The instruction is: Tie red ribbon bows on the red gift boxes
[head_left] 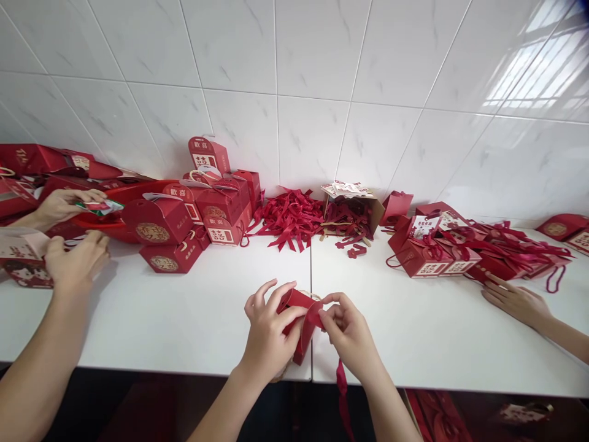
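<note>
Left hand (272,328) grips the red gift box (305,339), tilted between both hands. Right hand (346,328) pinches its right edge, perhaps with ribbon (342,383).

White table (184,319) — stacked red boxes (186,209), heaped red ribbons (294,216), cardboard carton (378,215).

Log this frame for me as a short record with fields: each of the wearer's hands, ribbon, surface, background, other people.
Left hand: gripping a small red box
Right hand: pinching the box's edge
Ribbon: hanging below the right hand
Surface: white table
Back centre: ribbon pile beside a carton
Back left: stacked boxes
Other people: picture left, upper hand holding a packet; picture right, a co-worker's hand
</note>
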The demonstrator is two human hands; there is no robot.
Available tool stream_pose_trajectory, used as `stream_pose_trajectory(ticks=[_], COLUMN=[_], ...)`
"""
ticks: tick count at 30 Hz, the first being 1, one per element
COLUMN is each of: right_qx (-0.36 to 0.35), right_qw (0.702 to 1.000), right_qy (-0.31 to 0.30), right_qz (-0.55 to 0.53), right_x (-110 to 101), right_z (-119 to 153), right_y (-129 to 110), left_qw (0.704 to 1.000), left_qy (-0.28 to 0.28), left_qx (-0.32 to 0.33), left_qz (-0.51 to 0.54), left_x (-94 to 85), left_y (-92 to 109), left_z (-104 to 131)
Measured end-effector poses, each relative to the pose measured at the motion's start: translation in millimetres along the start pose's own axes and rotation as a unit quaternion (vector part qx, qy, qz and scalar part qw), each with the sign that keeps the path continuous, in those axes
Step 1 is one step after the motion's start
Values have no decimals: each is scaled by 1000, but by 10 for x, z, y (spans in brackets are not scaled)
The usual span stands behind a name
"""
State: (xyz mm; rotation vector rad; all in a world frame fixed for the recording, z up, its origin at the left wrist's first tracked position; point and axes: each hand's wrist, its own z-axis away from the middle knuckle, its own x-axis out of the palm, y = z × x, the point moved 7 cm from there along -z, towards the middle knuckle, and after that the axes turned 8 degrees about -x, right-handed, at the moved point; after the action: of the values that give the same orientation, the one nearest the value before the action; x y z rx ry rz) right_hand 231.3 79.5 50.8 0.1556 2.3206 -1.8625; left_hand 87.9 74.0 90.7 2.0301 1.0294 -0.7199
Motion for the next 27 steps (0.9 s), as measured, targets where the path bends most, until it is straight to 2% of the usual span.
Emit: stream_pose_trajectory(ticks=[4,6,10,13,17,19,21,23,25,27], right_qx=[-106,-138,-137,-141,-170,-171,-175,-203,-267,-340], right_qw=[982,975,975,979,981,983,984,974,944,899], right_qy=[32,-5,-110,-122,-95,-58,-10,58,153,227], right_qz=[152,175,135,87,9,-12,-38,-77,-120,-157], right_x=[-82,-37,88,106,81,3,-133,-338,-605,-822], right_z=[-33,-65,-123,-151,-176,-157,-65,126,409,698], right_y=[-146,-203,-248,-293,-408,-495,-623,-790,-961,-1073], left_qw=[999,998,996,993,988,992,995,982,957,933], left_qy=[37,44,51,94,143,109,24,-66,-116,-124], left_qx=[16,39,76,67,43,8,-47,-117,-189,-251], left_qz=[-2,-6,-12,13,48,63,90,134,185,227], left_x=[-60,-85,-149,-268,-395,-352,-219,-65,35,68], left_y=[15,52,123,129,83,-12,-162,-338,-495,-605], left_z=[-16,-26,-61,-107,-147,-154,-135,-73,6,68])
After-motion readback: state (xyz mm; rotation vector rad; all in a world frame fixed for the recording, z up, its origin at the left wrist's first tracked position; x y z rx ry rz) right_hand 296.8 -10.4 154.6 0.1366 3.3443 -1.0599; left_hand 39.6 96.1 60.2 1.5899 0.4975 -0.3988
